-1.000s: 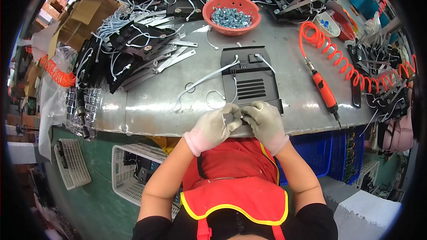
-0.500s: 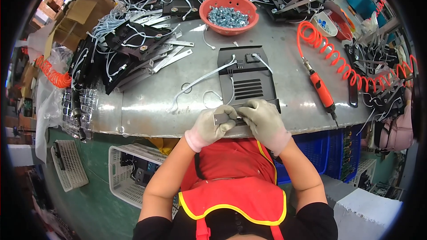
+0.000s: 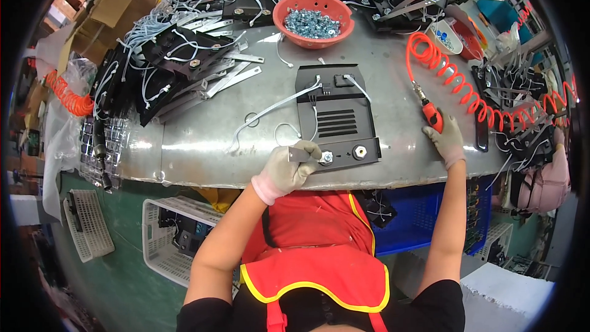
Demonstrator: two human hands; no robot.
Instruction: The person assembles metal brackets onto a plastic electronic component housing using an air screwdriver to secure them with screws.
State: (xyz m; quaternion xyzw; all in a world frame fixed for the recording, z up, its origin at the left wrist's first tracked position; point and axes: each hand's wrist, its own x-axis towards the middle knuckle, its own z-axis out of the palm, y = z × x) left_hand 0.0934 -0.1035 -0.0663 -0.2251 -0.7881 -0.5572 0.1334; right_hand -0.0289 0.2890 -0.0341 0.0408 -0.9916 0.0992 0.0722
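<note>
A black metal panel [image 3: 337, 101] with slots and white cables lies in front of me on the metal bench. At its near left corner my left hand [image 3: 284, 172], gloved, pinches a flat grey metal strip [image 3: 299, 155] beside a shiny nut [image 3: 326, 158]. A second nut [image 3: 359, 152] sits further right along the panel's near edge. My right hand [image 3: 447, 142], also gloved, is closed on a red air screwdriver [image 3: 432, 115] lying to the right of the panel. The hand hides the tool's lower end.
A red bowl [image 3: 295, 38] of small metal nuts stands behind the panel. Black panels, cables and metal strips [image 3: 236, 80] are piled at the left. A coiled red air hose [image 3: 458, 83] runs to the right. Below the bench are a white crate [image 3: 161, 252] and a blue crate [image 3: 412, 221].
My right hand has left the panel's near edge and moved right onto the screwdriver. Two nuts on the panel now show. My left hand stays at the corner with the strip.
</note>
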